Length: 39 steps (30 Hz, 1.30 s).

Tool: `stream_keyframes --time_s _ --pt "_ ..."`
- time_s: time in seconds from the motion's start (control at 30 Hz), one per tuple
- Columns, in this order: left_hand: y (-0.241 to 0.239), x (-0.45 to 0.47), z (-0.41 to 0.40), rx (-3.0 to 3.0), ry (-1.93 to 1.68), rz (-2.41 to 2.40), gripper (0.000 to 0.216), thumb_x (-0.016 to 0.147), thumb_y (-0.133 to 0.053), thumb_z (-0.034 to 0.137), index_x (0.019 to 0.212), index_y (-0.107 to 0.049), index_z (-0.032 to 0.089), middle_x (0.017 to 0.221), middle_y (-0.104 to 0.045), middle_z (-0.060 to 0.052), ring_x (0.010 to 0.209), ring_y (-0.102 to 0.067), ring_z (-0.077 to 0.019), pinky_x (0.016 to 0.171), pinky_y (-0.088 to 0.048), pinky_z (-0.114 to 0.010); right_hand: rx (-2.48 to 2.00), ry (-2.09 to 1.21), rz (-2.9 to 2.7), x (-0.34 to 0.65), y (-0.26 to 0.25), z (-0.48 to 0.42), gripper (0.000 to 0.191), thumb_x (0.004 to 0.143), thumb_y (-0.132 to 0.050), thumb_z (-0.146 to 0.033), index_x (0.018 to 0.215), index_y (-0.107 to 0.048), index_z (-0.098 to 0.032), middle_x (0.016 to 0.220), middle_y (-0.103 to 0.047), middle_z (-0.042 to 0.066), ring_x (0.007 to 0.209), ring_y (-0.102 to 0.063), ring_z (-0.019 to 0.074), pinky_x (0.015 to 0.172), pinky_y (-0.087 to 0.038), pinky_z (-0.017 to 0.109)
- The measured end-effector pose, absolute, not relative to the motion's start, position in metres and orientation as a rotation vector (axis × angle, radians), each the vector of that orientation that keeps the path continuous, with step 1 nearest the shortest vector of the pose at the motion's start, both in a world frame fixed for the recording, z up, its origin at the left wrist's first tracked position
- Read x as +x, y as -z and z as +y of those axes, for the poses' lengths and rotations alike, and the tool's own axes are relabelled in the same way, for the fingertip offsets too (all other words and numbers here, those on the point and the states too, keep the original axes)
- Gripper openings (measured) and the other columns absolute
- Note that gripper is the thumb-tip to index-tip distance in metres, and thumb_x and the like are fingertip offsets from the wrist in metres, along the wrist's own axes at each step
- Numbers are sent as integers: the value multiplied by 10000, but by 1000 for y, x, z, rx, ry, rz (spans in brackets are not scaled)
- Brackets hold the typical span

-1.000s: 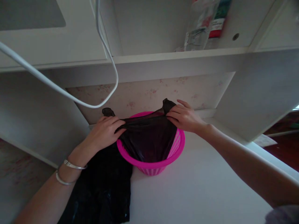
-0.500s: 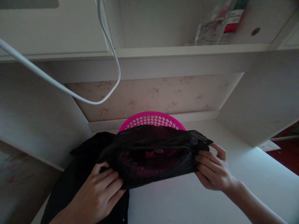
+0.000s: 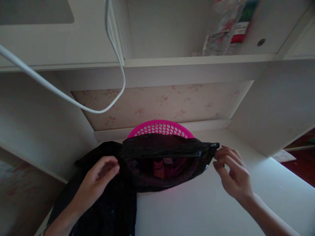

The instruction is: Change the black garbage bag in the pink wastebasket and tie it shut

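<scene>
A black plastic bag (image 3: 157, 146) lines a pink perforated basket (image 3: 159, 126), its rim folded over the near side. Inside the bag's mouth, a reddish item (image 3: 159, 168) shows dimly; its kind is unclear. My left hand (image 3: 98, 177) hovers by the bag's left edge, fingers loosely curled and apart from the thumb, with nothing seen between them. At the right corner of the bag, my right hand (image 3: 232, 172) has its fingertips at the plastic, thumb and fingers parted. More black plastic (image 3: 110, 206) spreads beneath my left hand.
The basket stands on a white surface (image 3: 187, 213) in a recess between white side panels (image 3: 275, 108). A white cable (image 3: 98, 111) loops down in front at upper left. Overhead, a shelf (image 3: 197, 61) holds clear plastic packaging and a bottle (image 3: 240, 29) with a red-and-green label.
Both hands have loosened from the bag's rim. My left hand has shifted up and left, my right slightly to the right. The bag's near edge has sagged into a rounder curve.
</scene>
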<state>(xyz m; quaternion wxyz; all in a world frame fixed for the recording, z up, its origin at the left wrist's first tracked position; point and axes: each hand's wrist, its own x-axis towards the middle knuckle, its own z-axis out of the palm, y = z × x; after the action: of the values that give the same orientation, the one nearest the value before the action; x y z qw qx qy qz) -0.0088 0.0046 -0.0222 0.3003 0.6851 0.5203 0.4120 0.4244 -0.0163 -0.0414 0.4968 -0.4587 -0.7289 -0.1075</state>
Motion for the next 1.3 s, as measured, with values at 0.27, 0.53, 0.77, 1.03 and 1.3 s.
stream_keyframes --time_s 0.27,0.53,0.77,1.03,1.3 --pt "26 10 46 1974 -1265 1561 321 944 -566 520 921 -683 221 989 -700 -56 948 -675 -230 884 -550 -364 -1274 -35 -1788 409 24 20 207 981 -572 -332 1167 -637 -271 1215 -669 91 1100 -652 261 913 -544 423" --pt "23 18 54 1864 -1374 1448 386 928 -574 570 1040 -676 215 1055 -700 -66 1000 -666 -240 884 -538 -346 -1409 -562 -1391 408 14 69 200 865 -647 -403 922 -732 -231 938 -734 48 906 -673 246 828 -535 392" --pt "23 18 64 1749 -1326 1596 353 864 -653 561 864 -717 214 852 -723 -24 812 -666 -216 786 -506 -319 -1355 -1049 -1063 402 18 101 231 765 -736 -380 931 -739 -219 804 -761 8 674 -676 167 610 -536 257" --pt "21 28 117 1429 -1353 1474 551 677 -746 712 866 -715 195 731 -742 -25 710 -677 -227 687 -500 -307 -1202 -1310 -1105 392 23 127 218 645 -752 -347 783 -765 -178 777 -782 55 680 -702 221 637 -581 320" --pt "45 48 174 1369 -1312 1285 533 666 -741 686 824 -744 176 799 -774 -69 777 -705 -256 731 -571 -377 -1090 -1213 -1237 388 48 154 293 558 -886 -380 741 -779 -178 774 -782 17 792 -702 257 764 -580 387"
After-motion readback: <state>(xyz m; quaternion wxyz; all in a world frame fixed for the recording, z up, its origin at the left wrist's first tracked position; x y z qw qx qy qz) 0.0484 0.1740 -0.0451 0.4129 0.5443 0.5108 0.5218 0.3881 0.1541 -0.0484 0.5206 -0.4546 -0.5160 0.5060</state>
